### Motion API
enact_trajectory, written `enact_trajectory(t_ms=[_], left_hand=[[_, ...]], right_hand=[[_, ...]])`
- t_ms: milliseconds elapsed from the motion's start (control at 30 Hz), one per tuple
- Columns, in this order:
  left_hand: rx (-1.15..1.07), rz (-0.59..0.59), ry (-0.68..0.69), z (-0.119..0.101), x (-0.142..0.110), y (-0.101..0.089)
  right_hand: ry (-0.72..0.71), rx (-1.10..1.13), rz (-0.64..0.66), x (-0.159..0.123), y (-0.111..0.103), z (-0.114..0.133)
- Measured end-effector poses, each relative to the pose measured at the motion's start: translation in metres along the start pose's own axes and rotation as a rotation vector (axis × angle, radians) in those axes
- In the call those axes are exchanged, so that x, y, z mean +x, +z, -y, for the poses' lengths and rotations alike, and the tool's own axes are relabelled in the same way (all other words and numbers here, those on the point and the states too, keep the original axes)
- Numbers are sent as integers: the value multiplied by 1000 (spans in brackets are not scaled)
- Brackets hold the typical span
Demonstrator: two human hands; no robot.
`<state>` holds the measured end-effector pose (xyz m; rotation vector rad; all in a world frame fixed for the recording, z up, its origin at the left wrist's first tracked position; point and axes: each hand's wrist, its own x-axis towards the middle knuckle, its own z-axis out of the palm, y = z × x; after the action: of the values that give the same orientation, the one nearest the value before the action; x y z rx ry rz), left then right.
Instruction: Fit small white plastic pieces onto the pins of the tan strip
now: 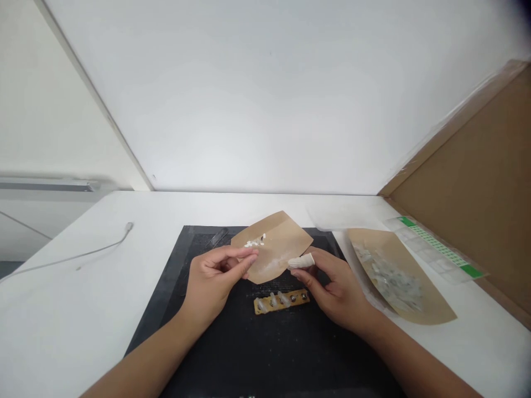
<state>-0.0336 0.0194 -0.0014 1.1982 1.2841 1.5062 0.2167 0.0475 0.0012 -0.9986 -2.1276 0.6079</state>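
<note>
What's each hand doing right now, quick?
Left hand: closed in a pinch; can't tell if it holds anything.
Right hand: also pinched, any held item too unclear to tell.

there are two hands (213, 276) (338, 287), two papers (276, 246) (437, 309), one strip (298, 301).

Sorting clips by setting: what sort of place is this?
Probably a workbench for small handwork: a black mat on a white table, a yellow strip lying on the mat, and a brown sheet bearing loose translucent pieces.
</note>
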Motion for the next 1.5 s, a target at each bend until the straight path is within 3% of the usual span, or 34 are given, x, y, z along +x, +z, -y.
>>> enact_trajectory(t_ms=[600, 1200, 1500], left_hand=[[524, 44, 538, -7, -7, -4], [683, -3, 481, 6, 3, -13], [638, 41, 337, 4, 5, -14]], right_hand=[[-1, -42, -12, 2, -1, 0], [-25, -75, -21, 2, -4, 1], [-33, -94, -17, 1, -4, 0]])
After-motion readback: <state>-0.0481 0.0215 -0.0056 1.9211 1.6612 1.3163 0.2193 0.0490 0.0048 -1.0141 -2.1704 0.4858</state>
